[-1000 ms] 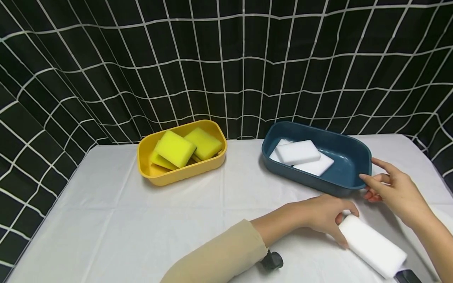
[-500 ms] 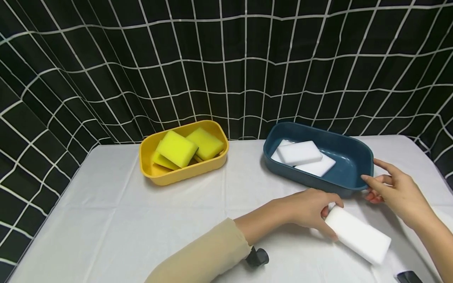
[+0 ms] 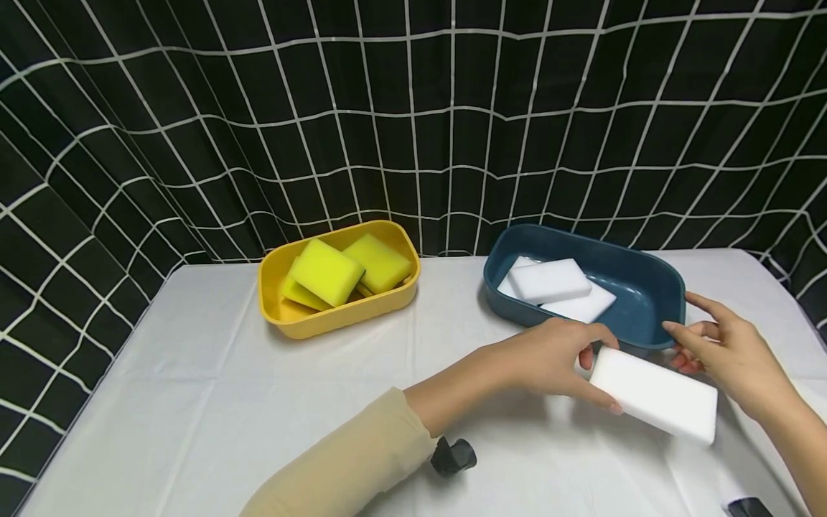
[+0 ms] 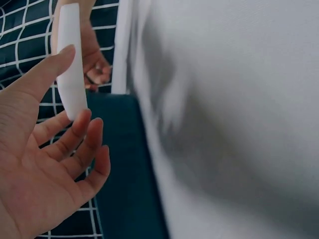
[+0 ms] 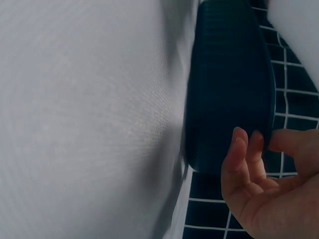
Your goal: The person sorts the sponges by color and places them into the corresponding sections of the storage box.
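Observation:
A white block-shaped sponge (image 3: pixel 655 393) hangs above the tablecloth in front of the blue bin (image 3: pixel 575 327). My left hand (image 3: pixel 549 359) pinches its near-left end between thumb and fingers; the left wrist view shows the same white sponge (image 4: pixel 71 74) edge-on. At the bin's right end, my right hand (image 3: pixel 736 352) holds the rim between thumb and forefinger, the other fingers curled below. Inside the bin, several white sponges (image 3: pixel 549 280) lie overlapped on its left side. In the right wrist view the bin's outer wall (image 5: pixel 229 89) stands beside the fingers.
A yellow bin (image 3: pixel 349 316) with several yellow sponges (image 3: pixel 328 271) stands back left on the white tablecloth (image 3: pixel 258 416). A black grid-patterned curtain (image 3: pixel 388 129) hangs behind. Dark devices are partly visible by my left wrist (image 3: pixel 454 456) and at the lower right.
My left hand has carried the white sponge up and left, off the tablecloth and closer to the blue bin. The right hand keeps its place at the bin's rim.

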Tool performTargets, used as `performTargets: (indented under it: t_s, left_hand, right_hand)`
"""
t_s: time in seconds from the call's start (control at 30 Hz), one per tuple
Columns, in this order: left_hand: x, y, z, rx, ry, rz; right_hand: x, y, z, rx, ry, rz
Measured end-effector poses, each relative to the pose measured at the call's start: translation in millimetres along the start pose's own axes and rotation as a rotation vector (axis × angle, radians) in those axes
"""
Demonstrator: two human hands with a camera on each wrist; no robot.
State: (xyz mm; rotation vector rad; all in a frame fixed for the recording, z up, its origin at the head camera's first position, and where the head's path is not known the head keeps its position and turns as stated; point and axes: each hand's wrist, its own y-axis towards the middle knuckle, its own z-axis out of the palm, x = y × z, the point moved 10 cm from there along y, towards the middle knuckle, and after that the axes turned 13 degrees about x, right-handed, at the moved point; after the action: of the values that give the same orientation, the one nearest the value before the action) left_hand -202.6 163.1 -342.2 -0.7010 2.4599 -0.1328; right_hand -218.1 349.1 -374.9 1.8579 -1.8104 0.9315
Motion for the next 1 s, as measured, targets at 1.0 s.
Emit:
performTargets:
  t_s: [1.0]
  left_hand:
    - [44.8,7.8,-53.5,-0.293,-0.079,-0.272]
  right_hand:
    - [3.8,-1.2,0.0,0.01,0.056,-0.043]
